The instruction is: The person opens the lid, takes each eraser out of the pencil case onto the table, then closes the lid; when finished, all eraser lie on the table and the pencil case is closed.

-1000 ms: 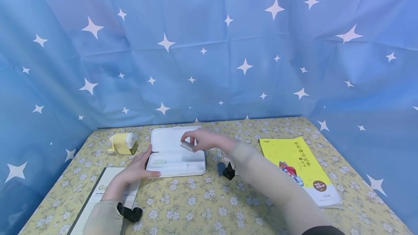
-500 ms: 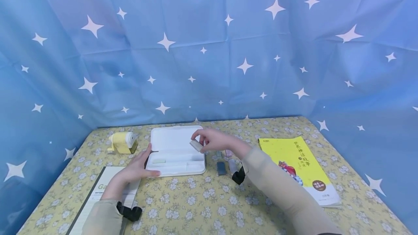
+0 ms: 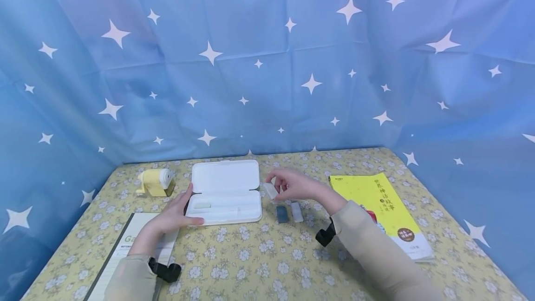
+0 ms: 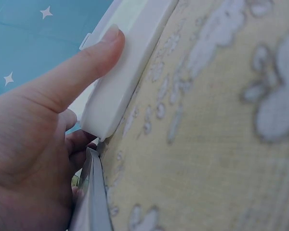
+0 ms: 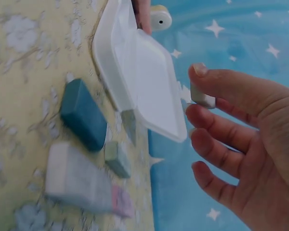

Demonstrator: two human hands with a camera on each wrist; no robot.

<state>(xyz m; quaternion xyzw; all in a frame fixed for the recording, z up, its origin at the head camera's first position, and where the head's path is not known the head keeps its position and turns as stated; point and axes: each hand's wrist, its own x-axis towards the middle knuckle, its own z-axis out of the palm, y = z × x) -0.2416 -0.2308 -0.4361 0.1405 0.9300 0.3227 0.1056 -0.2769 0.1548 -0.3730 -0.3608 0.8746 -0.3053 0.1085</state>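
A white pencil case [image 3: 225, 176] lies with its lid up, a small pale green eraser [image 3: 202, 206] inside its tray. My left hand [image 3: 173, 215] holds the case at its left end, thumb [image 4: 98, 55] on the front wall and fingers round the side. To the right of the case, my right hand [image 3: 298, 186] pinches a whitish eraser [image 5: 202, 97] between thumb and fingers, above the table. Below it lie a dark blue eraser [image 5: 82, 115], a white one [image 5: 77, 178], a small green one [image 5: 117, 160] and a pink piece [image 5: 121, 201].
A yellow crank pencil sharpener [image 3: 156, 182] stands at the back left. A notebook [image 3: 129, 250] lies partly under my left forearm. On the right is a yellow book [image 3: 384, 208], partly behind my right sleeve. A starry blue curtain [image 3: 267, 59] hangs behind the flowered tablecloth [image 3: 251, 264].
My right hand has moved right, from over the pencil case to beside it, with the eraser still pinched. More erasers on the table have come into view. The left hand stays put.
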